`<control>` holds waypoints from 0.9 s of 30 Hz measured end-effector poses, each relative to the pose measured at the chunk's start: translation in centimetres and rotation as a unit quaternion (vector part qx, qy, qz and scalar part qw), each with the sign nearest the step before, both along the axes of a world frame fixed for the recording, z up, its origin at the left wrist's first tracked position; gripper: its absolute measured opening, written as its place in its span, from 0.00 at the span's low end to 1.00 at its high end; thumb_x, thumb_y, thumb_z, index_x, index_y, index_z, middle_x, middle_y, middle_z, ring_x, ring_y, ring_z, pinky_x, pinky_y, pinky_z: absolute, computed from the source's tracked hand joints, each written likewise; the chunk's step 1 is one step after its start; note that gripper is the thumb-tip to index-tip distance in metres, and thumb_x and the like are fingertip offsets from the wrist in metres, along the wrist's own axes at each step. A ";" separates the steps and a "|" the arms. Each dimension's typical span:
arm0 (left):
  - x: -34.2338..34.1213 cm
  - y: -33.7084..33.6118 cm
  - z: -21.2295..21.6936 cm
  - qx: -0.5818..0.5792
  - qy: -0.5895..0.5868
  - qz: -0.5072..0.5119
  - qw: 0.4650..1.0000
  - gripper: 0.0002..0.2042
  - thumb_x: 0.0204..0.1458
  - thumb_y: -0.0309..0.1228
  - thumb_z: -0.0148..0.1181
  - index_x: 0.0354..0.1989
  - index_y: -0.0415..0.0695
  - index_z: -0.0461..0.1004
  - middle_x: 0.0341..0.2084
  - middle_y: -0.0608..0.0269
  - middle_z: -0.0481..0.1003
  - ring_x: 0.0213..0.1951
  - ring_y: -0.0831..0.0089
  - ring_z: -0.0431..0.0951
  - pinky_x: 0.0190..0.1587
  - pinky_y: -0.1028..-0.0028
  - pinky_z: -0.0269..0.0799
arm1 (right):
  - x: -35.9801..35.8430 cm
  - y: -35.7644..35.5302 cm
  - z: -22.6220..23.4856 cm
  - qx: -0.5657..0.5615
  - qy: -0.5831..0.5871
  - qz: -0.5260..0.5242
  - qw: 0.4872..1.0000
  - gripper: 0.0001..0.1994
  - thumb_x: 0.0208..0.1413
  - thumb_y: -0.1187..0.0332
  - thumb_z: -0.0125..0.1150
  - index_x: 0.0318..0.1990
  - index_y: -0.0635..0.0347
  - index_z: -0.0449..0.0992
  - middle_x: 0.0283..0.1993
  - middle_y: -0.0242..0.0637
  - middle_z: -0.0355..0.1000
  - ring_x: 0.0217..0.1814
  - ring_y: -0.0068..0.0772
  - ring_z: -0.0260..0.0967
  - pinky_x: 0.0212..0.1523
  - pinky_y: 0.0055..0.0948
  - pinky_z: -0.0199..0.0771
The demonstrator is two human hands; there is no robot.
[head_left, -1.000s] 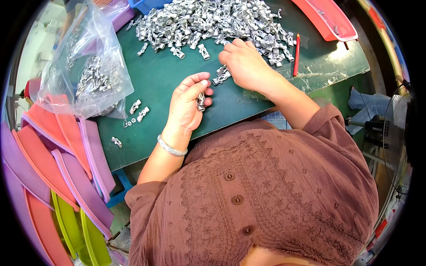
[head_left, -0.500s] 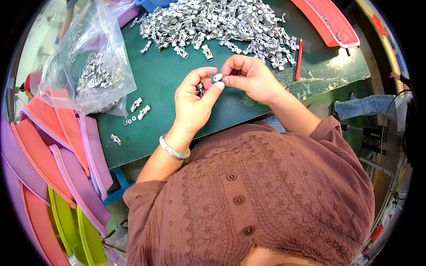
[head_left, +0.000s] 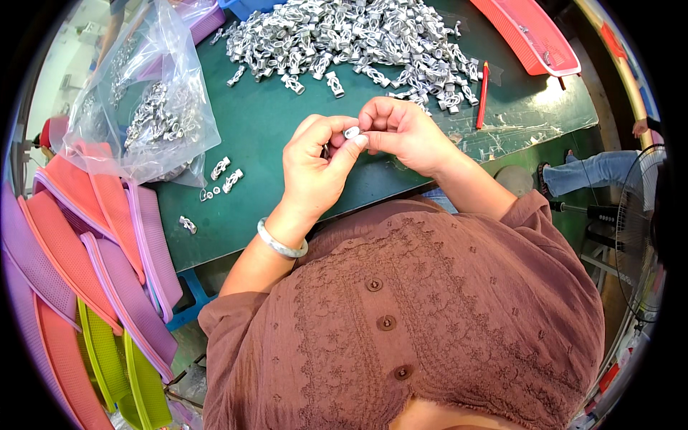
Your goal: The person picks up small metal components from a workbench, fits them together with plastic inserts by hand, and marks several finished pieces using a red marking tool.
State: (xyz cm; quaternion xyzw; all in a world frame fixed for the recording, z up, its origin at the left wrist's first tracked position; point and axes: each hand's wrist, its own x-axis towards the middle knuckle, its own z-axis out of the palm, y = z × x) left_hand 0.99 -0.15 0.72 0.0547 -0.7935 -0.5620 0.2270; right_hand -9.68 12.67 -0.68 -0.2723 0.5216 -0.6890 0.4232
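Over the near part of the green table [head_left: 265, 129], a small silver metal fitting [head_left: 351, 132] with an oval end is held between my two hands. My left hand [head_left: 314, 161] has it between thumb and forefinger, its other fingers curled. From the other side, my right hand [head_left: 410, 140] is closed with thumb and forefinger pinched against the fitting. Whatever else the fingertips hold is too small to make out. Beyond my hands lies a large heap of similar silver fittings [head_left: 330, 36]. A few loose fittings [head_left: 231, 181] lie left of my left hand.
A clear plastic bag [head_left: 179, 86] of metal parts stands at the left. Below it are stacked purple, coral and green plastic baskets [head_left: 129, 287]. At the right are a red pencil [head_left: 484, 97] and a coral basket [head_left: 527, 32]. A fan [head_left: 638, 236] stands beyond the table's right edge.
My hands have drawn closer around the fitting, and the right hand has dropped slightly. My left fingers have closed further, covering dark metal that showed in the palm earlier.
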 end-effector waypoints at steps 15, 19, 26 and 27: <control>0.1 0.6 1.1 -0.104 0.039 0.007 0.994 0.05 0.42 0.22 0.62 0.29 0.41 0.74 0.20 0.68 0.66 0.20 0.84 0.66 0.21 0.84 0.64 | 0.4 0.2 -0.2 -0.005 -0.019 0.041 0.999 0.05 0.51 0.75 0.54 0.36 0.63 0.67 0.31 0.31 0.70 0.32 0.17 0.67 0.34 0.17 0.67; -0.2 -0.3 -0.2 -0.006 -0.007 0.034 0.999 0.04 0.48 0.26 0.58 0.30 0.39 0.74 0.18 0.73 0.66 0.20 0.88 0.62 0.20 0.86 0.55 | 0.5 0.4 -0.1 0.000 -0.062 0.045 0.997 0.07 0.54 0.71 0.53 0.39 0.62 0.65 0.30 0.35 0.71 0.29 0.22 0.69 0.31 0.19 0.69; -0.2 -1.2 -0.3 0.277 -0.195 0.004 0.941 0.08 0.52 0.34 0.55 0.26 0.44 0.71 0.15 0.75 0.66 0.17 0.88 0.61 0.17 0.86 0.54 | 0.6 0.7 0.7 -0.031 -0.141 0.047 0.988 0.11 0.55 0.68 0.51 0.42 0.62 0.61 0.34 0.45 0.72 0.32 0.32 0.73 0.31 0.24 0.72; -0.3 -1.1 -0.3 0.294 -0.206 0.005 0.933 0.08 0.51 0.35 0.55 0.26 0.44 0.71 0.15 0.75 0.67 0.16 0.87 0.62 0.17 0.86 0.54 | 0.5 0.8 0.6 -0.032 -0.141 0.049 0.988 0.10 0.56 0.68 0.50 0.42 0.61 0.62 0.34 0.46 0.72 0.33 0.33 0.73 0.31 0.25 0.72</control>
